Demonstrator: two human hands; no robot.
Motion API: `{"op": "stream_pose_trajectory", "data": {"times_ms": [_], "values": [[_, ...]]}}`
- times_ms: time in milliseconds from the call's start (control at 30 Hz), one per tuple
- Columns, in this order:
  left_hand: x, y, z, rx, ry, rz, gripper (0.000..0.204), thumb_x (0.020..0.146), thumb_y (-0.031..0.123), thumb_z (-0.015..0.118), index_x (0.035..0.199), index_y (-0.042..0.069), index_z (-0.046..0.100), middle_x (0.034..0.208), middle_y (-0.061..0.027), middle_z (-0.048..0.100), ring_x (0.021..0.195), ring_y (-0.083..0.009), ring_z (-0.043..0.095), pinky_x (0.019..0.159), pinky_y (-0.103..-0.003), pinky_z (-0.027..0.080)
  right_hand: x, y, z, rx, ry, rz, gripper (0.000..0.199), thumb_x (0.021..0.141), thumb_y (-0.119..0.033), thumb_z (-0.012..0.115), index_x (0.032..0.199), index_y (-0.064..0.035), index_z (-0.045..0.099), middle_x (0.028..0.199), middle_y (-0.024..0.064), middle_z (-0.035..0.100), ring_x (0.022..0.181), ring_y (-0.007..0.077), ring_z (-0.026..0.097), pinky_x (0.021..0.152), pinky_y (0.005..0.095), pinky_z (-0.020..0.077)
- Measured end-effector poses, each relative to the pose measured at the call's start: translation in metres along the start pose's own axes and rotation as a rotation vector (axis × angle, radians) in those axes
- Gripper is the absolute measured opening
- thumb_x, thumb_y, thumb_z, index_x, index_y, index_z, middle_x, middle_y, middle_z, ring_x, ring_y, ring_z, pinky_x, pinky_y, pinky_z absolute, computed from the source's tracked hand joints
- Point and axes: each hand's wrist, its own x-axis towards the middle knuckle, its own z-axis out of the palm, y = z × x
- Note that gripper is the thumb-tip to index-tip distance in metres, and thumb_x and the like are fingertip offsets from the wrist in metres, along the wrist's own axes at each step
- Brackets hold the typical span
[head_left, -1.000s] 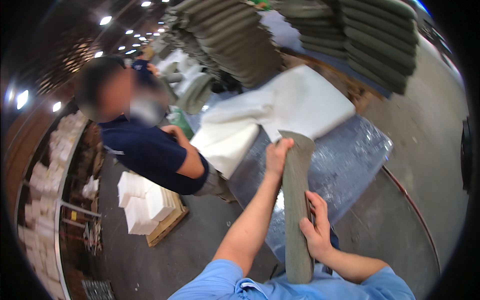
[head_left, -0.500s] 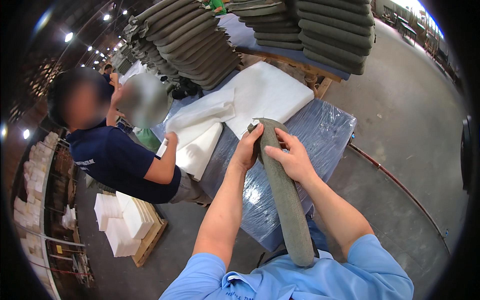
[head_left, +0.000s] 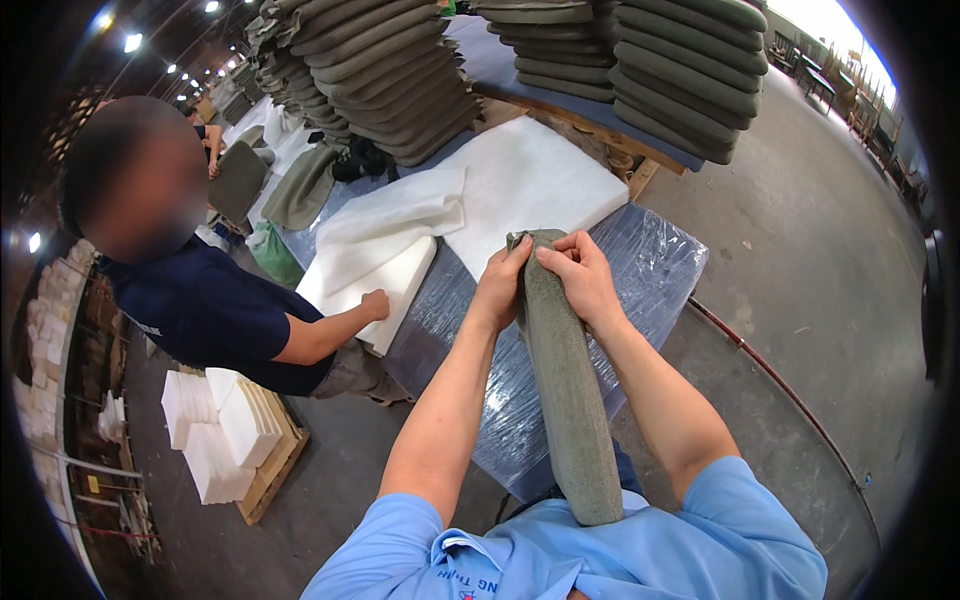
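I note the right hand has shifted up beside the left hand, both now pinching the upper end of the grey-green fabric-covered cushion at frame centre, so handling (my judgement) concentrates on that end.

- Shirt: you wear plain light blue cloth, creased across your front.
- Sleeves: both of yours are short, in the same light blue, leaving your forearms bare.
- Lettering: dark blue, on your left chest, with a small red mark beneath it.
- Fold: pale-edged, above that lettering; whether it is your pocket cannot be told.
- Fingers: yours are bare on both sides.
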Motion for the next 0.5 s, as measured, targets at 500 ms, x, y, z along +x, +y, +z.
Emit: {"op": "stream_pose_trajectory", "data": {"times_ms": [500], "values": [[0.007,-0.003,0.005,0.067,0.083,0.101,0.04,0.11,0.039,0.058,0.12,0.002,0.069,0.107,-0.0053,0.071,0.095,-0.015,0.066,0.084,-0.032,0.052,0.016,-0.001,0.008,0.054,0.04,0.037,0.026,0.098,-0.026,0.076,0.088,-0.0065,0.061,0.084,0.0003,0.063,0.079,0.0085,0.055,0.071,0.0268,0.0455]]}}
